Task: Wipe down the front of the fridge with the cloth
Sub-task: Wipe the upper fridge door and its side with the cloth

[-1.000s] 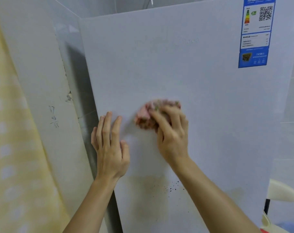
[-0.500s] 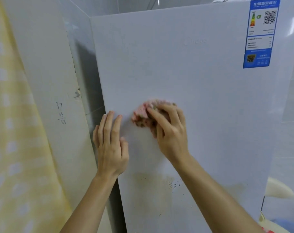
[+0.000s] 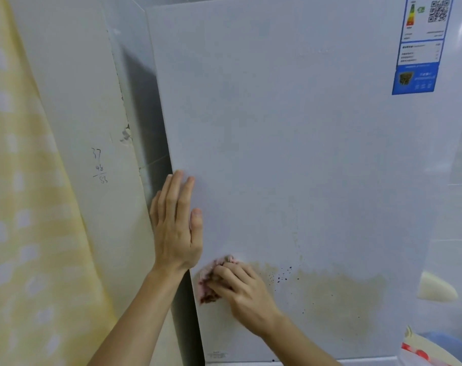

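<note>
Fridge door: white, flat front that fills most of the view. Upper and middle parts look pale and even. A yellow-brown stain band runs across the lower part, with a scatter of dark specks at its upper left. 1 blue-and-white energy label sits at the top right corner.

Cloth: pink, bunched into a wad, brownish and soiled at its lower end. It lies against the door low down, just beside the door's left edge, at the left end of the stain band.

Right hand: fingers curled over the cloth, gripping it and pressing it to the door.

Left hand: flat on the door at the left edge, above the cloth, fingers straight and held together, thumb alongside.

Edges: the left door edge slants down past both hands; a dark gap separates the fridge side from the wall. The door's bottom edge lies shortly below the cloth. Open door surface stretches rightward across the stain.

Surroundings: handwritten figures on the wall, a yellow patterned curtain far left, and a blue basin at the lower right.
</note>
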Tool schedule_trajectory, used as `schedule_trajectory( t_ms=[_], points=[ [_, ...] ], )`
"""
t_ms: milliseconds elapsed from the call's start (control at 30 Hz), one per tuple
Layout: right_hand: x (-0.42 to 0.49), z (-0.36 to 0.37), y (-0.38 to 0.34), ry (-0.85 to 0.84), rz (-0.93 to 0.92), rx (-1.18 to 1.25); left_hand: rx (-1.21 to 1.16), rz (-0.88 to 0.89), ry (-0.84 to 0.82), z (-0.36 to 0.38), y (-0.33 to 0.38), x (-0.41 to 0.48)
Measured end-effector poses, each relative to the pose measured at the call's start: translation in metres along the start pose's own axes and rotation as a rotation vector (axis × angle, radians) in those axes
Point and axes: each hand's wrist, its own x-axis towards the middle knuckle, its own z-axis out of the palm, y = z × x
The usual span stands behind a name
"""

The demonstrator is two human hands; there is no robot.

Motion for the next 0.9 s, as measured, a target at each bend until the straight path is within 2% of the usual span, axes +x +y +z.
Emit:
schedule_trajectory(
  t_ms=[67,167,267,333,400,533,667,767,833,900],
  points=[
    [0.007,-0.011,0.008,0.003,-0.001,-0.009,0.032,0.000,-0.012,0.000,0.001,-0.004],
    [0.036,-0.046,0.041,0.189,0.106,-0.047,0.073,0.003,0.000,0.003,0.006,-0.006],
    [0.076,-0.095,0.083,0.425,0.309,-0.160,0.074,0.011,0.004,0.007,0.014,-0.005],
    [0.098,-0.117,0.099,0.500,0.483,-0.197,0.061,0.001,0.011,0.011,0.018,-0.003],
    [0.105,-0.120,0.099,0.531,0.562,-0.203,0.061,-0.013,0.020,0.015,0.021,-0.004],
    [0.063,-0.085,0.077,0.470,0.443,-0.188,0.060,-0.013,0.033,0.018,0.026,-0.006],
    [-0.032,-0.037,0.051,0.155,0.221,-0.108,0.049,0.033,0.032,0.021,0.032,-0.007],
    [-0.063,-0.039,0.048,-0.044,0.154,-0.058,0.040,0.047,0.014,0.023,0.039,-0.008],
    [-0.048,-0.053,0.056,-0.034,0.184,-0.029,0.036,0.062,0.007,0.025,0.042,-0.008],
    [-0.017,-0.074,0.073,0.124,0.273,-0.051,0.032,0.066,0.001,0.027,0.044,-0.006]
  ],
)
